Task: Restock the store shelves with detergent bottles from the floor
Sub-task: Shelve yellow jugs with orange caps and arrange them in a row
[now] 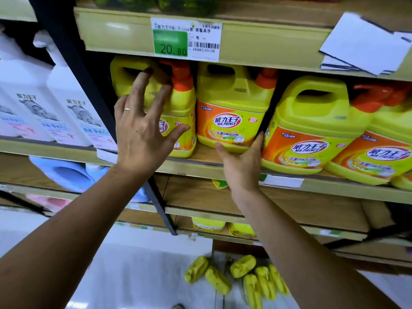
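1. Pushing with my left hand [142, 130], fingers spread flat on the left bottle [180, 103], I could tip it backward. It stands at the left end of the shelf [196, 169], beside the black upright [89, 85].
2. My right hand [242, 161] has its fingers pressed together on the lower right side of the middle bottle [231, 112], thumb at the front base. A sideways shove may knock the neighbouring bottle [312, 121], which sits near the front edge.
3. Unstocked bottles on the floor [245, 279] lie below me, so I judge that stepping back blindly risks treading on them.
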The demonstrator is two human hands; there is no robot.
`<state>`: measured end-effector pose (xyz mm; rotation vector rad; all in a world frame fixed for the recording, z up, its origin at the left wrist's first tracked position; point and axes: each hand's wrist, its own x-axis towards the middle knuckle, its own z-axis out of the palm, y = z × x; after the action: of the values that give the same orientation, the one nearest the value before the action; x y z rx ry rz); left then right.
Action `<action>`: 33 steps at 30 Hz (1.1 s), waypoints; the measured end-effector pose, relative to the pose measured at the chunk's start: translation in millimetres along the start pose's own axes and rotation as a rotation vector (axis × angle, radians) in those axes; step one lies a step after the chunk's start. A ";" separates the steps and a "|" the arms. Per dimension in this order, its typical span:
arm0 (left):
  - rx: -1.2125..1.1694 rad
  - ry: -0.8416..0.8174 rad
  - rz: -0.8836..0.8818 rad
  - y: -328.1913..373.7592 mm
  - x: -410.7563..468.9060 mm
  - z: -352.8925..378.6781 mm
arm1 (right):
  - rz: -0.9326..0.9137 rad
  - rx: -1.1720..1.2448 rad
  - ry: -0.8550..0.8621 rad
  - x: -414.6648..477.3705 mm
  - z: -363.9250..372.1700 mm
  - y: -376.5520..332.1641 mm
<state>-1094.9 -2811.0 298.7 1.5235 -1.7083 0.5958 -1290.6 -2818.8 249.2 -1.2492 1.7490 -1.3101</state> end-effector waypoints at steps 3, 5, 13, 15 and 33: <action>-0.021 0.002 -0.008 -0.6 -0.9 1.8 | 0.057 0.094 0.075 23.1 17.4 -2.4; -0.037 0.010 -0.031 -0.5 -1.5 2.0 | 0.023 0.114 0.121 27.7 26.3 1.1; -0.020 0.000 -0.024 0.6 -1.0 -0.8 | -0.041 0.007 0.000 63.2 43.7 5.0; -0.012 -0.007 -0.024 0.3 -0.8 -0.4 | -0.043 -0.016 -0.047 67.5 48.0 4.3; 0.022 0.011 -0.008 0.8 -1.9 1.2 | -0.251 0.066 -0.256 53.6 77.3 2.0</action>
<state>-1095.9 -2810.6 296.6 1.5393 -1.6914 0.6194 -1243.3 -2896.7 225.8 -1.5611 1.3954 -1.2679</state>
